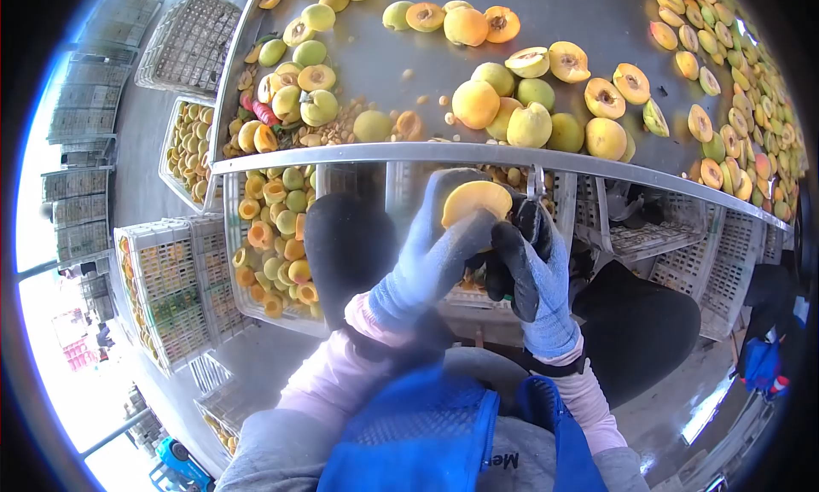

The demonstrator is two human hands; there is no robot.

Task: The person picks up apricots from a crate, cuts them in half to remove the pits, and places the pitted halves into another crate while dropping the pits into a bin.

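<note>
Fruit half (471, 200) was up in the left hand (431, 236), just on the near side of the table's metal rim (478, 156), about mid-scene. Long axis ran roughly left to right, right end tipped slightly to the near side. Rounded edge pointed far; broad yellow face was up. Couldn't tell if that face was cut flesh or skin.

Left hand: reached in from near left, wrist slanted far and right, fingers curled around the piece, thumb laid across its near right part. Grip was closed, fruit pinched. Right hand (539, 279): came in from near right, leaning slightly left, just beside the left one. Fingers bent inward; couldn't tell how far open, or if they had hold of anything. Both wore blue gloves with dark coating; black band (559, 367) on the right wrist.

Hidden: near edge of the fruit, behind the left thumb. Right fingertips merged with dark stuff behind them, hard to separate. Blue apron (409, 436) was cut off at the near edge.

Around: whole and halved fruit (529, 125) lay on the table beyond the rim, more piled far right. Fruit-filled crate (294, 323) sat left of the left hand, under the table edge.
</note>
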